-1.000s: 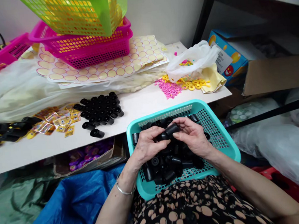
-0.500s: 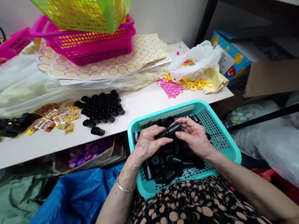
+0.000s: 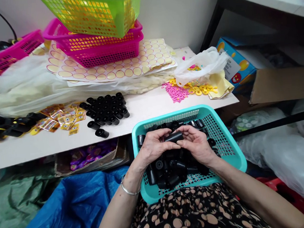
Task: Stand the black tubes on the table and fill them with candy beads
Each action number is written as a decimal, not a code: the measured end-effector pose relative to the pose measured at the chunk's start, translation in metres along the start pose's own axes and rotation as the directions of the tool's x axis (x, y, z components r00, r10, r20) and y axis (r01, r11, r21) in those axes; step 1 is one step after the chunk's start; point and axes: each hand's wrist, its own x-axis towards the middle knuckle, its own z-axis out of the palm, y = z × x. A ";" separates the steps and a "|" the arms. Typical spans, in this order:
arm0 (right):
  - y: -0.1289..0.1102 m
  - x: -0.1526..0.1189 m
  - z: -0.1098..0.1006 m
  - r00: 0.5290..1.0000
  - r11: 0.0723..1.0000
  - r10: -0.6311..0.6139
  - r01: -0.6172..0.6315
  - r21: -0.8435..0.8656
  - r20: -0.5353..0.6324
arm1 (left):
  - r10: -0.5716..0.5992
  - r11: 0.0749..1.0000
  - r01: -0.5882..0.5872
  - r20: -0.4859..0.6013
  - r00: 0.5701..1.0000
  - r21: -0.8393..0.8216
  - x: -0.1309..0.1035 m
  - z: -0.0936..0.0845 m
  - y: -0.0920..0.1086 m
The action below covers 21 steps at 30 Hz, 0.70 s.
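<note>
Over a turquoise basket [image 3: 228, 147], my left hand [image 3: 155, 145] and my right hand [image 3: 195, 140] are both closed on one black plastic cylinder [image 3: 173, 137]. It lies sideways between them, with the fingertips of the two hands nearly meeting around it. Whether it is one piece or two fitted together, I cannot tell. Below the hands, many loose black plastic parts [image 3: 172, 178] fill the basket. To the left on the table stands a close-packed group of upright black cylinders [image 3: 106, 108], with one set a little apart at the front [image 3: 101, 132].
Small printed packets [image 3: 63, 118] lie left of the cylinders. Pink beads [image 3: 176, 92] and yellow rings [image 3: 202, 89] lie near a white plastic bag [image 3: 203, 65]. Stacked pink [image 3: 106, 56] and green baskets [image 3: 121, 20] stand behind. A cardboard box [image 3: 282, 84] is at right.
The hands have come closer together on the black cylinder; the two parts seen end to end before now look like a single length. The view has shifted slightly.
</note>
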 end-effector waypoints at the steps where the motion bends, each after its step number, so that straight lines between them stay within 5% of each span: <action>1: 0.000 0.000 0.002 1.000 1.000 0.008 -0.008 -0.005 0.001 | -0.033 0.995 0.029 -0.046 0.998 -0.091 0.001 0.003 -0.002; 4: 0.002 0.000 0.006 0.999 1.000 0.012 -0.011 0.018 -0.050 | -0.028 0.987 0.008 -0.120 0.992 -0.163 0.001 0.008 -0.006; 9: 0.006 -0.001 0.010 0.976 0.961 0.161 -0.121 0.248 -0.148 | 0.244 0.944 -0.220 -0.073 0.967 0.246 -0.007 0.013 -0.001; 14: 0.007 -0.006 0.015 0.949 0.892 0.313 -0.310 0.329 0.047 | 0.354 0.839 -0.371 0.117 0.928 0.398 -0.018 0.010 0.001; 17: 0.005 0.000 0.009 0.942 0.935 0.322 -0.332 0.127 0.091 | 0.386 0.833 -0.278 -0.142 0.912 0.478 -0.022 -0.014 -0.002; 19: 0.005 0.008 -0.001 0.959 0.956 0.282 -0.277 -0.099 0.038 | 0.381 0.840 -0.113 -0.430 0.818 0.530 -0.021 -0.039 -0.008; 21: 0.006 0.016 -0.011 0.979 0.932 0.203 -0.198 -0.303 -0.015 | 0.377 0.804 0.069 -0.596 0.709 0.590 -0.017 -0.066 -0.017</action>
